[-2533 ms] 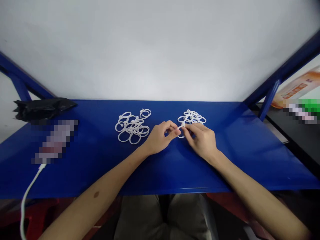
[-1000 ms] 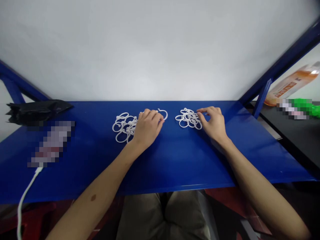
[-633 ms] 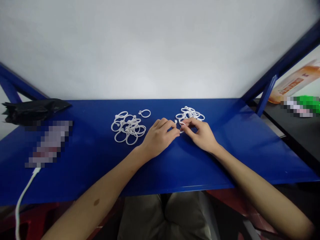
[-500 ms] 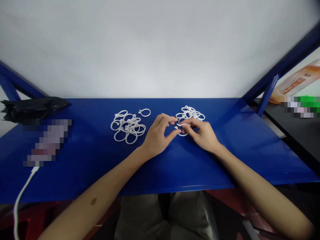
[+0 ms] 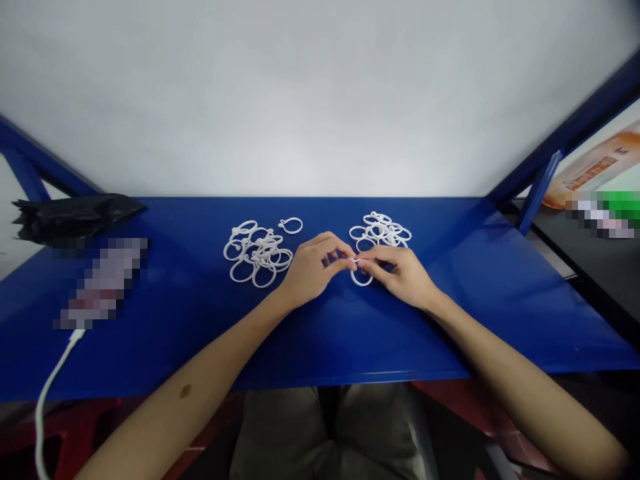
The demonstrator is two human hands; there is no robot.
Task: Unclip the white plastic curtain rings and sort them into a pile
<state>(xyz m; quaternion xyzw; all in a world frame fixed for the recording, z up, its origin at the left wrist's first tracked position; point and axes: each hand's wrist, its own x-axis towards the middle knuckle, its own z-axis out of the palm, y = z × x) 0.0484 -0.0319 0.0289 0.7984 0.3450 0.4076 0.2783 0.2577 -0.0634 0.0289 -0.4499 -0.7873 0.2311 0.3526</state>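
I have the left hand [image 5: 313,269] and right hand [image 5: 407,272] pinched closed on one white ring [image 5: 361,285] just in front of the right pile [image 5: 384,232], apparently working its ends, which calls for steady, aligned fingertips.

Head-worn view, forward and down

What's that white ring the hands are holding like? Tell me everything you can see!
The white ring is a thin, round loop that looks like plastic. The left hand and the right hand pinch it at its top edge in the picture, covering that part, so whether it is fastened doesn't show. The rest curves below them, over the blue table; whether it touches the table is unclear.
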